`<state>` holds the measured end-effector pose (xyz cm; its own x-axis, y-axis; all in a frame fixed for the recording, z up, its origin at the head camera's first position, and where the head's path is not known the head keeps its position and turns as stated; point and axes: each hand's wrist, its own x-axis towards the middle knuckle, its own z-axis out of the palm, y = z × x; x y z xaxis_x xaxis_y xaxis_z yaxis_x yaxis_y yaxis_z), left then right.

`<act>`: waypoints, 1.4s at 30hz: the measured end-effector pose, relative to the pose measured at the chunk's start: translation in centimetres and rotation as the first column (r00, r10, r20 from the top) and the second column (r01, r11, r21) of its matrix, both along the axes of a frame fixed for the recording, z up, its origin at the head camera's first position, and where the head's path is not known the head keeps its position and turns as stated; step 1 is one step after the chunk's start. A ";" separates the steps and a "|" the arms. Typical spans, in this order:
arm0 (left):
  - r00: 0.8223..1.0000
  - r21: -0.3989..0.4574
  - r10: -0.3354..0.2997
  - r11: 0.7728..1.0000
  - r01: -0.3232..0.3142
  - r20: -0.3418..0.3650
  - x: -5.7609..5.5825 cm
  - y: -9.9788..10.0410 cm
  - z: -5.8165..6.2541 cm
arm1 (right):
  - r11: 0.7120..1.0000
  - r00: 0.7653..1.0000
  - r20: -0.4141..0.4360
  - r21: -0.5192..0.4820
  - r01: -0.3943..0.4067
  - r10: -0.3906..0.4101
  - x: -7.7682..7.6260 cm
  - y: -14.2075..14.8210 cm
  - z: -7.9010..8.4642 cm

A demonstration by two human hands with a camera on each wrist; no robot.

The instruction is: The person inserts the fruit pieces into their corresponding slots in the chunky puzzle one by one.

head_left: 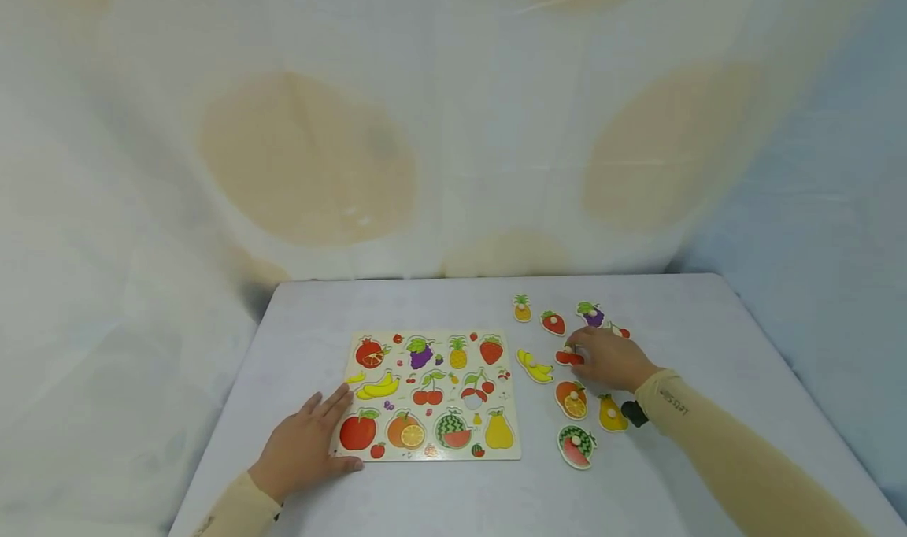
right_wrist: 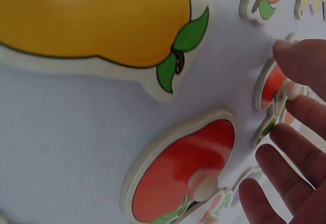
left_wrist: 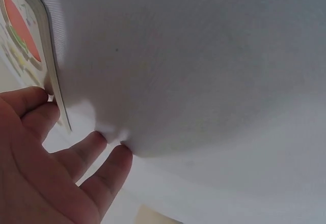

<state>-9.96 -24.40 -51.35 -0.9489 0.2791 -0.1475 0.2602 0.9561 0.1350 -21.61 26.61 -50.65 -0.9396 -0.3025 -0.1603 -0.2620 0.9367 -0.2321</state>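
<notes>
A smooth tan sleeve (head_left: 751, 462) angles over the bench (head_left: 439, 501) from its right side. The right hand (head_left: 611, 357) partly covers a flat, thick-edged cherry piece (head_left: 567, 358), thumb and forefinger about its rounded knob (right_wrist: 292, 89); whether they grip, I can't tell. The left hand (head_left: 301, 450), fingers spread, touches the cream board (head_left: 407, 399), left of the bench's middle, its shallow recesses fruit-shaped. Knobbed pieces (head_left: 577, 449) lie rightward.

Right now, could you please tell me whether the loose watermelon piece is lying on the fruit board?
No, the watermelon piece lies on the table, to the right of the fruit board and apart from it.
</notes>
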 end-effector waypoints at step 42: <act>0.999 0.092 0.020 0.995 -0.025 0.050 0.2 -1.5 -0.5 | 0.989 0.998 -0.047 -0.138 -0.057 0.051 1.1 -4.1 2.4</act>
<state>-9.79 -25.90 -51.80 -0.9474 0.2721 -0.1683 0.2295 0.9446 0.2348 -20.49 22.56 -48.28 -0.9264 -0.3694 -0.0728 -0.3238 0.8804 -0.3465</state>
